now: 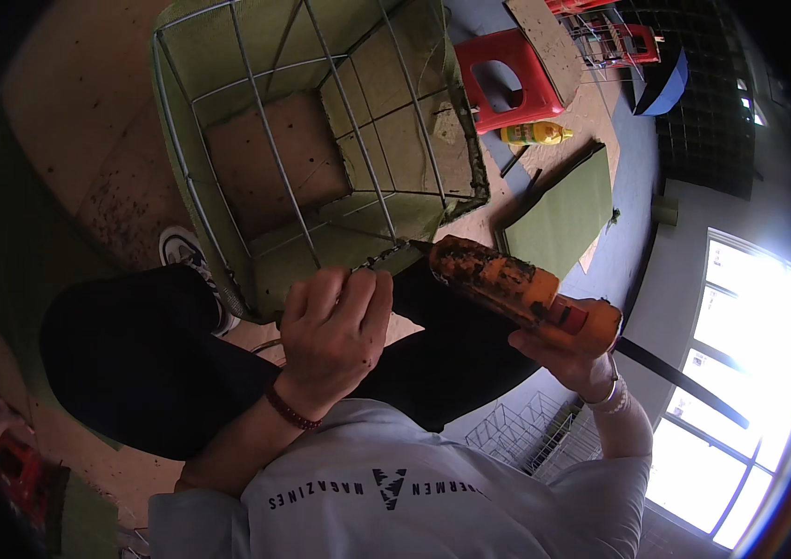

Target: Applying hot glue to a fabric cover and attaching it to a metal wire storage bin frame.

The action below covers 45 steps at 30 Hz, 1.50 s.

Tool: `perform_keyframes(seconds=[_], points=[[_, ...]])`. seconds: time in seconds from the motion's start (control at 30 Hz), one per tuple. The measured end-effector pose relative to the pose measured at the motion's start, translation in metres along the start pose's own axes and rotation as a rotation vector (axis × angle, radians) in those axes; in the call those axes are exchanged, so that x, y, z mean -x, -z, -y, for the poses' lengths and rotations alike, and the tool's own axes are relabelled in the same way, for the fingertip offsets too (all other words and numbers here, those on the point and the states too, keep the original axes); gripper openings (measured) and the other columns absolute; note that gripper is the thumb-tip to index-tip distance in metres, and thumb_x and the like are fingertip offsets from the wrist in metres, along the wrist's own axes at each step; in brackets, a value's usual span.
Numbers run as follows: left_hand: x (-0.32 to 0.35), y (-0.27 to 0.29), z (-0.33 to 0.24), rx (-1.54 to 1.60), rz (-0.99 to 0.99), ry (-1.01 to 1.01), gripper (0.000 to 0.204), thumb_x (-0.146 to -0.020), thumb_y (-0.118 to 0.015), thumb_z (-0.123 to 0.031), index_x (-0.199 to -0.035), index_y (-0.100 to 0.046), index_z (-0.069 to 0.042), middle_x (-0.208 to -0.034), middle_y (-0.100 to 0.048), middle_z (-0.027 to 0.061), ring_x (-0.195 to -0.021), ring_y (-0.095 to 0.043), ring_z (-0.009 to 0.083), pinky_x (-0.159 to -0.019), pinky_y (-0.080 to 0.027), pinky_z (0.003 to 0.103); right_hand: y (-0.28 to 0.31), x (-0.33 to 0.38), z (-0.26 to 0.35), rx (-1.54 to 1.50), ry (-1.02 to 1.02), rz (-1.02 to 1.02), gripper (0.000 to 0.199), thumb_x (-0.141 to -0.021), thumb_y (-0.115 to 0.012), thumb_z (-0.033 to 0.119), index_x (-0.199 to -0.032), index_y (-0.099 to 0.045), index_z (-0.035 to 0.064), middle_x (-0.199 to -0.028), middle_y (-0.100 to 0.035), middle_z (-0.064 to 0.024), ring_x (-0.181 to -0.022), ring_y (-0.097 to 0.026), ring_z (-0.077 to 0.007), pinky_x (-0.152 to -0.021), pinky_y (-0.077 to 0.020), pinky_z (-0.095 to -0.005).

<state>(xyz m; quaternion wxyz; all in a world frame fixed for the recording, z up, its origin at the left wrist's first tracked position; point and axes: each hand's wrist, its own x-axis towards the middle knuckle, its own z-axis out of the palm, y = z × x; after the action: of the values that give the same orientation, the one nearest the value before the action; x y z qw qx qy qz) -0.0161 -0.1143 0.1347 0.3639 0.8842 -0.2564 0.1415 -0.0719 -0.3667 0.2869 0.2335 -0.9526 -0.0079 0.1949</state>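
A wire-frame basket [270, 140] with green lining stands tilted before me, its wire grid facing me. My left hand [335, 326] is closed at its near lower edge, fingers curled over the rim; exactly what they pinch is hidden. In my right hand [574, 363] is an orange glue gun [498, 279], smeared with dark residue. Its dark nozzle tip points left and meets the basket's lower edge, just right of my left fingers. Dark residue runs along that edge and up the right corner. A long black strip extends behind the gun, perhaps a glue stick.
Beyond the basket are a red stool [512, 79], a yellow bottle [537, 133] and a green sheet [563, 210] with dark edges. Wire racks [526, 429] stand low on the right, near a bright window [730, 373]. Another person's hand [6, 429] shows at far left.
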Motion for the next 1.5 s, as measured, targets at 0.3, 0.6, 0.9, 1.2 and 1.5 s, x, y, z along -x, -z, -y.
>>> perform_keyframes(seconds=[0.3, 0.6, 0.9, 1.2, 1.5], points=[[0.005, -0.009, 0.006, 0.012, -0.066, -0.072, 0.018, -0.074, -0.070, -0.009, -0.092, -0.072, -0.009, -0.094, -0.058, -0.0009, -0.091, -0.057, 0.0166, -0.073, -0.043, 0.032, 0.001, -0.003, 0.008, -0.083, -0.046, -0.028, 0.045, -0.083, -0.086, 0.025, -0.118, -0.065, 0.0061, -0.094, -0.065, -0.0046, -0.082, -0.066, -0.0157, -0.070, -0.0568, -0.0275], [-0.012, -0.018, -0.006, -0.018, 0.014, -0.010, 0.024, -0.071, -0.074, -0.009, -0.095, -0.069, -0.010, -0.089, -0.058, -0.0002, -0.088, -0.057, 0.0204, -0.075, -0.043, 0.036, 0.021, -0.007, 0.009, 0.105, -0.227, 0.158, 0.027, -0.081, -0.086, 0.020, -0.104, -0.075, 0.0119, -0.099, -0.067, -0.0078, -0.088, -0.068, -0.0226, -0.076, -0.0570, -0.0331], [-0.027, -0.036, -0.011, -0.012, -0.034, -0.014, 0.019, -0.074, -0.070, -0.008, -0.093, -0.067, -0.009, -0.087, -0.056, 0.0004, -0.088, -0.057, 0.0209, -0.077, -0.044, 0.037, 0.044, -0.037, -0.030, -0.209, -0.196, 0.144, 0.037, -0.077, -0.082, 0.002, -0.110, -0.077, 0.0205, -0.104, -0.069, -0.0056, -0.096, -0.067, -0.0225, -0.086, -0.0536, -0.0332], [-0.029, -0.050, -0.010, 0.070, -0.072, -0.051, 0.026, -0.075, -0.074, -0.008, -0.101, -0.071, -0.011, -0.086, -0.057, -0.0015, -0.085, -0.057, 0.0199, -0.078, -0.043, 0.039, 0.066, -0.061, -0.004, -0.570, -0.621, 0.222, 0.041, -0.082, -0.087, 0.021, -0.114, -0.068, 0.0036, -0.094, -0.069, -0.0013, -0.082, -0.063, -0.0084, -0.073, -0.0533, -0.0258], [-0.016, -0.054, 0.004, 0.065, -0.204, -0.259, 0.027, -0.077, -0.081, -0.012, -0.104, -0.076, -0.012, -0.090, -0.058, -0.0034, -0.085, -0.050, 0.0192, -0.079, -0.044, 0.042, 0.079, -0.076, 0.018, -0.308, -0.613, 0.338, 0.056, -0.079, -0.088, 0.033, -0.119, -0.064, 0.0012, -0.102, -0.070, -0.0063, -0.092, -0.067, -0.0138, -0.082, -0.0552, -0.0296]])
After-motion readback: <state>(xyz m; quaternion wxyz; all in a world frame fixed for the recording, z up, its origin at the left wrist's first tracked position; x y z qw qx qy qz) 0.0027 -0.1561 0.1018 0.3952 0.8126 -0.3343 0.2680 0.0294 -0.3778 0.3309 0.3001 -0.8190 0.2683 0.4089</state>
